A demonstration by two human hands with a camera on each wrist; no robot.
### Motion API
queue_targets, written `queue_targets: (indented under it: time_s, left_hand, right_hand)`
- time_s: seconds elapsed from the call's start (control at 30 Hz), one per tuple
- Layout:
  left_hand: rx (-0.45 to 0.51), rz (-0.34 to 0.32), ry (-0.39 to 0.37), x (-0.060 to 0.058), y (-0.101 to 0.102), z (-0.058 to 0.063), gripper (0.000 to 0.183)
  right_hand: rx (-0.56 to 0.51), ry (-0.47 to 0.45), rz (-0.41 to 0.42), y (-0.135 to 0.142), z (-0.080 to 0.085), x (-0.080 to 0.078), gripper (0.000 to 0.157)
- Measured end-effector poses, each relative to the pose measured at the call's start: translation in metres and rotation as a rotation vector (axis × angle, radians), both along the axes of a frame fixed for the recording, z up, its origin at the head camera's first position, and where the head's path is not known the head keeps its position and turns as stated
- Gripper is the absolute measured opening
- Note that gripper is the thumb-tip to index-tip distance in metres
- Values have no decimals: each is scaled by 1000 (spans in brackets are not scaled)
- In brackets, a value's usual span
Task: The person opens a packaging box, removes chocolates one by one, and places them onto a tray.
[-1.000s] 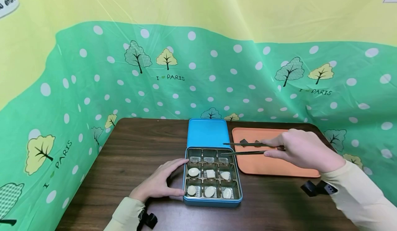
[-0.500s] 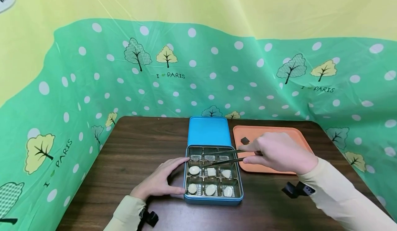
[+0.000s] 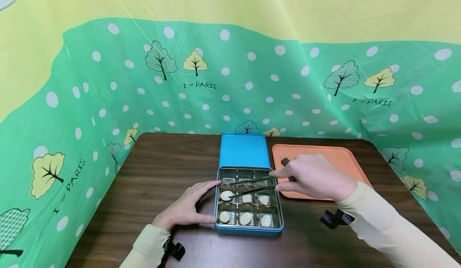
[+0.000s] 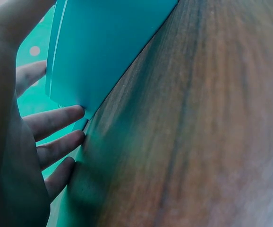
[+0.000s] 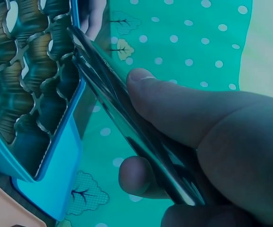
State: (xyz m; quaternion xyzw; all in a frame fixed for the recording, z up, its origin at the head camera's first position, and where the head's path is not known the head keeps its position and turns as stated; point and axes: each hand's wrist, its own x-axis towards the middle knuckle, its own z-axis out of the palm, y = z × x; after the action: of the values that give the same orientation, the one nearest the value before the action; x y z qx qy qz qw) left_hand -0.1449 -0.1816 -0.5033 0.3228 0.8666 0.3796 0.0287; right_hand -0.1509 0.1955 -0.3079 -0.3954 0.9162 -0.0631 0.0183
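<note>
Over the left side of a blue box (image 3: 248, 231) holding six white pieces (image 3: 246, 219), a right hand (image 3: 317, 176) pinches slender tongs (image 3: 253, 191), tips slightly parted, as a left hand (image 3: 187, 205), thumb and fingers spread, touches the box beside an orange tray (image 3: 338, 160).

Stretches out as a dark brown, wood-grained table (image 3: 173, 156) with rounded far corners. Carries a blue tin (image 3: 249, 231) near the middle, with the blue lid (image 3: 244, 151) laid back toward the far edge, and an orange tray (image 3: 342, 161) just beside, on the right.
</note>
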Motion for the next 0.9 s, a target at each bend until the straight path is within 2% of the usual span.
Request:
queue_targets:
  time_s: [0.53,0.9]
  left_hand:
    - [-7,-7,-11,-2,1,0,102]
    - [-10,2,-12,-1,1,0,102]
  right_hand:
    - [41,23,48,-15,-16,-11,38]
    - [60,-11,13,-30,-16,-10,37]
